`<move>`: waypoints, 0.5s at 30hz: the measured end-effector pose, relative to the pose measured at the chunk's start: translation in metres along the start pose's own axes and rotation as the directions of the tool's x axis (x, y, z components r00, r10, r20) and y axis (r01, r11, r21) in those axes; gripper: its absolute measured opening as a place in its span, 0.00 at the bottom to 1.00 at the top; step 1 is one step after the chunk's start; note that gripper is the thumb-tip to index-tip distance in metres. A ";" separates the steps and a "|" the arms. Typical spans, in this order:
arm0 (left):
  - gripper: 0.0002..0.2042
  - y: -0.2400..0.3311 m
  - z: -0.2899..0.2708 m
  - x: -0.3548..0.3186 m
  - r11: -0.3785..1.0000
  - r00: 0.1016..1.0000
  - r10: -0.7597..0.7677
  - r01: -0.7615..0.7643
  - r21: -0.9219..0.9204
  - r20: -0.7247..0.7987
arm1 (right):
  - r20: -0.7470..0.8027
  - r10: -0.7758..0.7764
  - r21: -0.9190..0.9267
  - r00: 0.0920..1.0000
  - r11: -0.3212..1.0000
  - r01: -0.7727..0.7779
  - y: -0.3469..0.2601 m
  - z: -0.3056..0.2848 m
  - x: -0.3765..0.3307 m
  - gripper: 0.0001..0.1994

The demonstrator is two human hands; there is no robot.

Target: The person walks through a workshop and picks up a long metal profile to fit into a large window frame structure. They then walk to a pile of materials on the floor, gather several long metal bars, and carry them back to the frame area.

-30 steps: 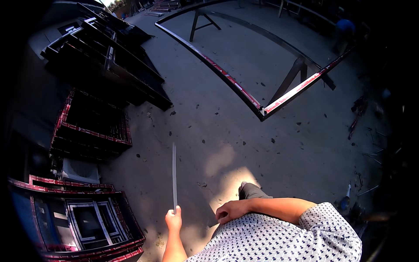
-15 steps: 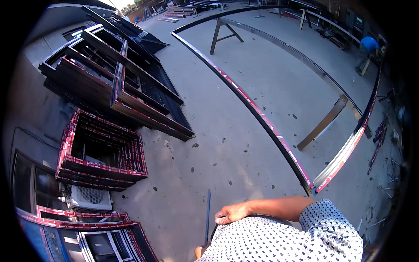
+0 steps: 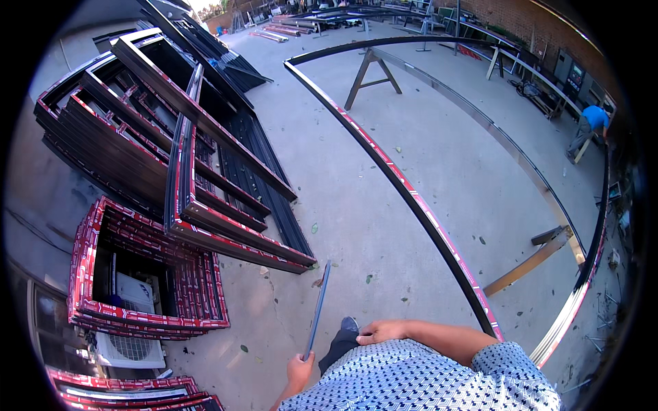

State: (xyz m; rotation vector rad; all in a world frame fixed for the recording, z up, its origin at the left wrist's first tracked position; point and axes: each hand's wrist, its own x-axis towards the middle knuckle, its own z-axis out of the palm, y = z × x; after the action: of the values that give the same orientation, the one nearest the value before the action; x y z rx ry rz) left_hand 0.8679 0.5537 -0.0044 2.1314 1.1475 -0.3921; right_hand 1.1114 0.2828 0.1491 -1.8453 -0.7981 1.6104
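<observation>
Low in the view, my left hand [image 3: 299, 370] is closed around the lower end of a long, thin blue-grey bar [image 3: 319, 301], which points up and away over the concrete floor. My right hand [image 3: 381, 331] lies against my waist at the hem of the patterned shirt [image 3: 432, 370], over the dark trousers [image 3: 338, 352]. Its fingers are curled in, and what they hold, if anything, is hidden. To the right of it, a large dark frame [image 3: 397, 175] with red-and-white protective film rests on wooden trestles [image 3: 531, 257].
Dark filmed frames [image 3: 233, 147] lean and lie stacked at left. A pile of smaller red-filmed frames [image 3: 86, 274] stands nearer, by an air-conditioner unit [image 3: 130, 348]. At the far right a person in blue [image 3: 593, 120] bends beside a bench. Small leaves dot the floor.
The left hand and the bar have come further into view, the bar now higher. The view has shifted, showing more of the far yard. The right hand stays at the waist.
</observation>
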 end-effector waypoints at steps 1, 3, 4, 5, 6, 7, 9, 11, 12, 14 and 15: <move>0.30 0.033 -0.021 0.035 0.995 0.995 0.094 -0.095 -0.013 -0.034 | -0.061 -0.023 -0.095 0.998 0.995 0.017 0.005 -0.019 0.017 0.30; 0.29 0.098 -0.069 0.085 0.979 0.978 0.200 -0.201 -0.008 -0.065 | -0.033 0.022 -0.192 0.999 0.981 -0.028 -0.025 -0.065 0.027 0.29; 0.29 0.133 -0.094 0.107 0.974 0.972 0.226 -0.227 -0.003 -0.062 | -0.017 0.042 -0.235 0.999 0.971 -0.045 -0.042 -0.085 0.033 0.28; 0.29 0.157 -0.113 0.131 0.978 0.978 0.208 -0.208 0.000 -0.035 | -0.053 0.023 -0.229 0.998 0.973 -0.034 -0.058 -0.102 0.037 0.26; 0.29 0.184 -0.125 0.158 0.980 0.980 0.197 -0.197 -0.004 -0.006 | -0.050 0.014 -0.235 0.999 0.972 -0.026 -0.061 -0.120 0.051 0.25; 0.30 0.204 -0.135 0.181 0.983 0.983 0.184 -0.183 -0.008 0.021 | -0.045 0.005 -0.243 0.999 0.970 -0.016 -0.061 -0.137 0.067 0.24; 0.30 0.237 -0.137 0.230 0.978 0.978 0.208 -0.208 0.006 0.001 | -0.043 -0.065 -0.221 0.997 0.974 0.054 -0.060 -0.179 0.096 0.22; 0.30 0.266 -0.131 0.271 0.975 0.975 0.220 -0.221 -0.018 -0.007 | -0.029 -0.140 -0.196 0.990 0.972 0.132 -0.054 -0.226 0.128 0.21; 0.30 0.279 -0.128 0.291 0.972 0.973 0.229 -0.229 -0.045 -0.012 | -0.027 -0.182 -0.187 0.983 0.967 0.174 -0.055 -0.255 0.143 0.21; 0.30 0.294 -0.119 0.327 0.978 0.980 0.200 -0.200 -0.068 -0.009 | -0.037 -0.220 -0.152 0.975 0.965 0.212 -0.066 -0.310 0.167 0.22; 0.31 0.290 -0.112 0.343 0.985 0.988 0.157 -0.157 -0.067 -0.002 | -0.035 -0.246 -0.135 0.969 0.961 0.240 -0.074 -0.338 0.183 0.22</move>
State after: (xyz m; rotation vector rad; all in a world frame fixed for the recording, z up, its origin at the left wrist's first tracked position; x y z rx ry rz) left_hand 1.2954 0.7314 0.0122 2.1439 0.9690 -0.2818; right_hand 1.4597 0.4594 0.1248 -1.7887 -1.0832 1.3790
